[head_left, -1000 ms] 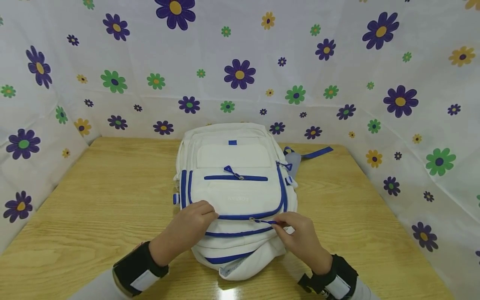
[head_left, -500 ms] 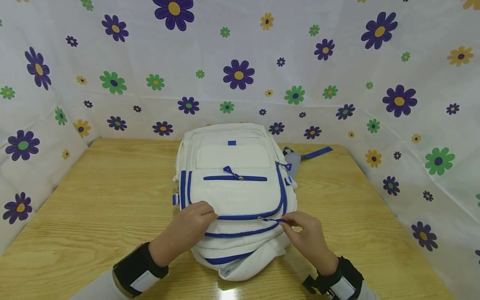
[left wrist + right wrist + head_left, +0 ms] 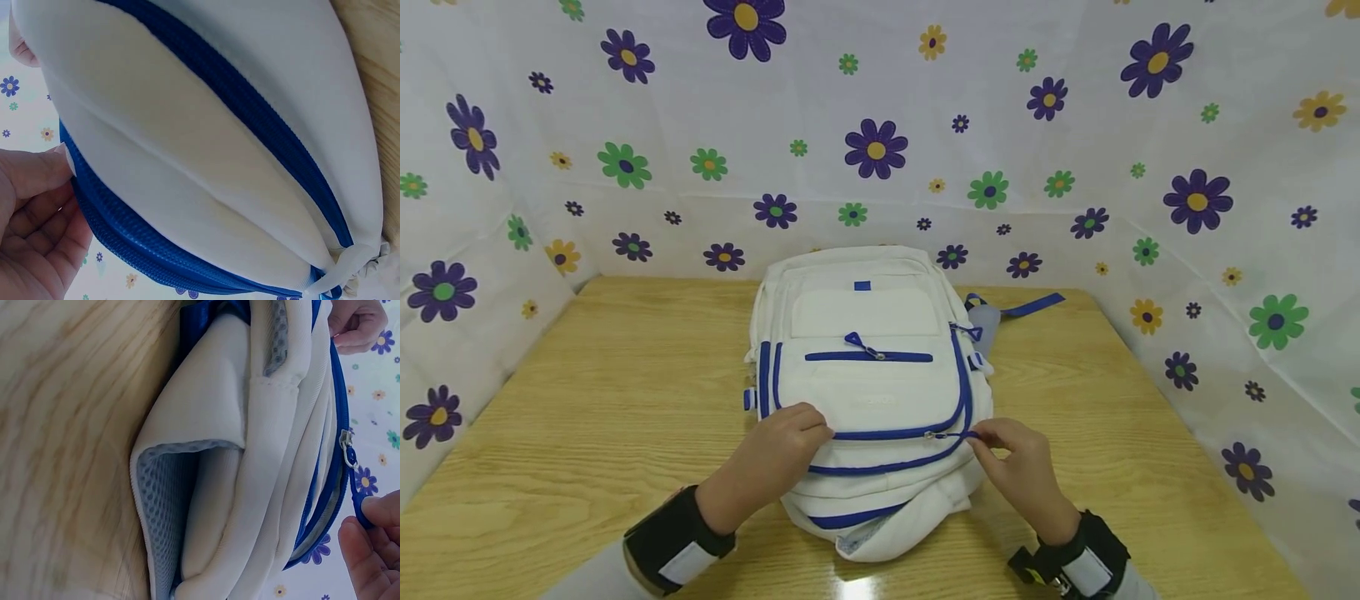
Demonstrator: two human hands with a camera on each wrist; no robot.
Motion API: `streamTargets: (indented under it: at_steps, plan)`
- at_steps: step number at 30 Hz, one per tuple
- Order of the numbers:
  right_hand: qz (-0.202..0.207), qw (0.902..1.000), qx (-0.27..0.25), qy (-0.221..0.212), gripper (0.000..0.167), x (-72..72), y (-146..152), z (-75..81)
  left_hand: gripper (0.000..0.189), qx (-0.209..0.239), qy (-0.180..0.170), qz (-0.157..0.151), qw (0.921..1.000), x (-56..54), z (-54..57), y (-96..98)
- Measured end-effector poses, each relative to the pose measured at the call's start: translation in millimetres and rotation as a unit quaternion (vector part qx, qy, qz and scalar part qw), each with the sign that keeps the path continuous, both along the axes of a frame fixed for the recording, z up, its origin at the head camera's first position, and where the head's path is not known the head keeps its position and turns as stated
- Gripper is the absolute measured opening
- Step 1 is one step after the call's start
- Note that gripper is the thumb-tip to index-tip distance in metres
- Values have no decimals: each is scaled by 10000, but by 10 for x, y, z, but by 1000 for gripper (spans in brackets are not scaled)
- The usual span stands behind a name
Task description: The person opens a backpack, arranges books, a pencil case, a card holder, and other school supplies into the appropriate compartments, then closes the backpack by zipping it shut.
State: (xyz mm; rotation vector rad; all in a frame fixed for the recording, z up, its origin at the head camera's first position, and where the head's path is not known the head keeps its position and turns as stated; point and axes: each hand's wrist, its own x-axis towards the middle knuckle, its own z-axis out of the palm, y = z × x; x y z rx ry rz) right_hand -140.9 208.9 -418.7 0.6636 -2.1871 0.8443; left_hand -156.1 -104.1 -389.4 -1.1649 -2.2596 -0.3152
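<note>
A white backpack (image 3: 880, 317) with blue zips lies on the table, its front facing up. With its thumb and fingers, my left hand (image 3: 786, 446) pinches the blue-trimmed edge of the front pocket; in the left wrist view the thumb (image 3: 37, 172) presses on that edge. My right hand (image 3: 1018, 467) pinches the blue cord zipper pull (image 3: 962, 435) at the pocket's lower right. In the right wrist view the metal slider (image 3: 345, 440) sits on the blue zip, its pull (image 3: 359, 503) stretched toward my fingers, and the zip gapes below the slider.
An open mesh-lined side pocket (image 3: 169, 500) bulges from the bag's near side. A grey strap with a blue end (image 3: 1033, 306) lies on the wooden table (image 3: 625, 400) at the bag's back right. Flower-printed cloth (image 3: 820, 100) stands behind and on both sides.
My right hand has moved to the right, drawing the zipper slider along the pocket's lower edge. The left hand stays at the same spot on the edge.
</note>
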Motion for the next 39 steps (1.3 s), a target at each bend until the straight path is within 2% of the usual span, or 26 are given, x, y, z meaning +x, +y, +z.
streamTargets:
  at_steps: [6, 12, 16, 26, 39]
  plan:
    - [-159, 9998, -32, 90, 26, -44, 53, -14, 18, 80, -26, 46, 10000, 11, -25, -1]
    - [-152, 9999, -52, 32, 24, -60, 68, -17, 18, 108, -23, 42, 9999, 16, -28, -4]
    - [-303, 9995, -14, 33, 24, -67, 92, -19, 18, 130, 58, 20, 9999, 16, -40, -5]
    - [-510, 9987, 8, 63, 23, -121, 170, -12, 18, 111, -13, 86, 9999, 15, -36, -2]
    - [-745, 9970, -17, -203, 20, -145, 175, 19, 17, 147, -35, 74, 9999, 20, -28, -5]
